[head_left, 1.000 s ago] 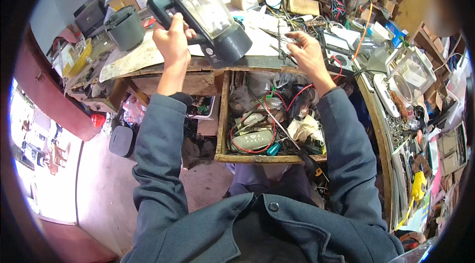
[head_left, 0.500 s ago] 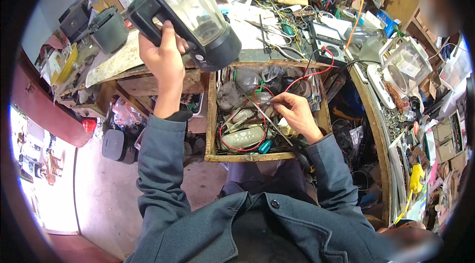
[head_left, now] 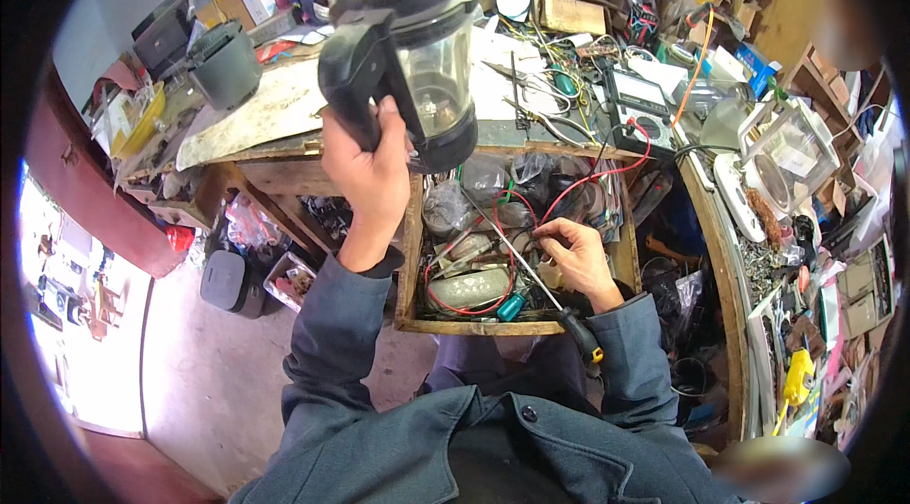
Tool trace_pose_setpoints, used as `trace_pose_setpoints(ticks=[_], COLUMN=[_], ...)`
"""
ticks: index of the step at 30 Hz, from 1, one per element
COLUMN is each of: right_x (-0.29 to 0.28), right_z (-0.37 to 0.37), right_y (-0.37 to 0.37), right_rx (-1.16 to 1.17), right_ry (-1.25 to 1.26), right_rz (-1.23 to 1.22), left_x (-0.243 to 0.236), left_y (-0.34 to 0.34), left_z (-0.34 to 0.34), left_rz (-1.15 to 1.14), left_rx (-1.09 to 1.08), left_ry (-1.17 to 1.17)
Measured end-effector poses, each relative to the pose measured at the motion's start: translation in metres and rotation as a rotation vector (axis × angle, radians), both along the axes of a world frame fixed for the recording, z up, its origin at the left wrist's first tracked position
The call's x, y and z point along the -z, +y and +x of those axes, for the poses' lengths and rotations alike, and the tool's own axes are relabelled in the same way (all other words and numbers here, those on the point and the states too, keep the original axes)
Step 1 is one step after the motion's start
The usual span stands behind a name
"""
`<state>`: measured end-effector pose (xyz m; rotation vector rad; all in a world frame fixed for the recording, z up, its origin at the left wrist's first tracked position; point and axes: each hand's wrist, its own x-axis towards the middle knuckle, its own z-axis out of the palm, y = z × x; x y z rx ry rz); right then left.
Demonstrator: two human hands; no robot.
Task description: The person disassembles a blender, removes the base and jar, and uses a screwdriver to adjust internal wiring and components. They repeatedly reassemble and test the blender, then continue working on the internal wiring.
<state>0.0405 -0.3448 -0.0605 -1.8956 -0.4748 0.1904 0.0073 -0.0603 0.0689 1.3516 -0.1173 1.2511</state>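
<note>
A blender jar [head_left: 441, 77] with a dark lid and clear walls is held up, slightly tilted, over the bench edge. My left hand [head_left: 374, 163] is closed round its black handle [head_left: 353, 77]. Over the open wooden drawer [head_left: 483, 325], my right hand [head_left: 580, 262] has thumb and forefinger pinched together; what they hold, if anything, is too small to tell. A red wire [head_left: 559, 191] runs down to those fingertips. Beside them lies a long screwdriver [head_left: 581, 333] with a black and yellow handle, its shaft crossing the drawer. A teal-handled tool [head_left: 511, 307] lies inside.
At the back right of the bench sits a multimeter [head_left: 642, 104] with red and black leads. Pliers [head_left: 559, 123] and tangled wires lie left of it. A dark grey container [head_left: 223, 68] stands at the left. Clutter fills the right-hand bench, including a clear plastic jug [head_left: 791, 139].
The blender jar in my left hand has moved right and become more upright. My right hand has shifted slightly down and right, and the screwdriver's handle now shows past the drawer's front.
</note>
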Motion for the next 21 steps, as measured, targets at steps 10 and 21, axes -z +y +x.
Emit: trace_pose_setpoints(ticks=[10, 21], right_x=[0.000, -0.002], right_z=[-0.001, -0.005], right_y=[-0.001, -0.001], right_rx=[-0.046, -0.110], right_ry=[-0.397, -0.440], right_rz=[-0.194, -0.368], left_x=[0.020, 0.034], left_y=[-0.008, -0.005], left_z=[-0.010, -0.018], left_rz=[-0.029, 0.044], left_rx=[-0.032, 0.015], left_ry=[-0.086, -0.145])
